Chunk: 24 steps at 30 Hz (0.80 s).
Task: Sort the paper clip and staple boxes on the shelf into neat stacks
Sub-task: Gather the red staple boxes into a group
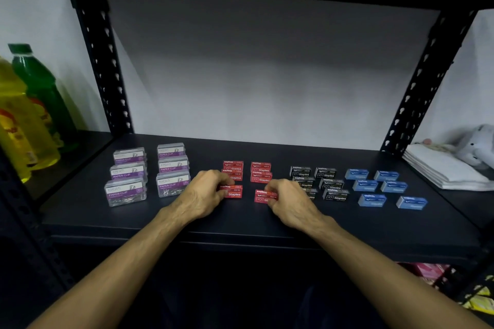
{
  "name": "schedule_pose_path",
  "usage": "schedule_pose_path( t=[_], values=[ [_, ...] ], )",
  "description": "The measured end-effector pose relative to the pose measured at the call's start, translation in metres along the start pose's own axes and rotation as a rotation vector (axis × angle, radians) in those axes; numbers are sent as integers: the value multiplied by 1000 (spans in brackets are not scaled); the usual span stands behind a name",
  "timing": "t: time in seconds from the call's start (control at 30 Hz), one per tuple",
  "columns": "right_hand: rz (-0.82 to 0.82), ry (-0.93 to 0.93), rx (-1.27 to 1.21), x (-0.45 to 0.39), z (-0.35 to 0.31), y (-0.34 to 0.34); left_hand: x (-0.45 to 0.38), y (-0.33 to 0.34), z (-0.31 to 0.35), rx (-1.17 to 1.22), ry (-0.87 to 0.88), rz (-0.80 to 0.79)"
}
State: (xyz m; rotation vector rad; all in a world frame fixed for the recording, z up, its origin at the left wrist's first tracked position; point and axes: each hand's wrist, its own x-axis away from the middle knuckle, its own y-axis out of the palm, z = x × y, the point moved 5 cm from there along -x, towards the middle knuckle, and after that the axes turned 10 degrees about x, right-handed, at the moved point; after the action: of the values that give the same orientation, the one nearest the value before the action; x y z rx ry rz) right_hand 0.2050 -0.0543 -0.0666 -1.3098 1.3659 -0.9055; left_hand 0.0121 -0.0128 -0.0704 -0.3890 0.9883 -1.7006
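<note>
Both hands apart on shelf [187, 219]: left hand [205, 189] pinching front-left red box [235, 191], right hand [288, 199] pinching front-right red box [263, 196]. Long axes crosswise; red stacks [260, 172] just behind.

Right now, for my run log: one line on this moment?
left grip: front-left red staple box | right grip: front-right red staple box | stacking: underway
</note>
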Motion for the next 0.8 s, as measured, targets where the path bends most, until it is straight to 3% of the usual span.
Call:
schedule_pose_path(
  t=[0.53, 0.8],
  values=[
    [29, -58, 104, -21, -4, 6, -10, 3, -1, -51, 26, 23],
    [153, -121, 213, -18, -39, -26, 19, -59, -2, -95, 88, 200]
  ],
)
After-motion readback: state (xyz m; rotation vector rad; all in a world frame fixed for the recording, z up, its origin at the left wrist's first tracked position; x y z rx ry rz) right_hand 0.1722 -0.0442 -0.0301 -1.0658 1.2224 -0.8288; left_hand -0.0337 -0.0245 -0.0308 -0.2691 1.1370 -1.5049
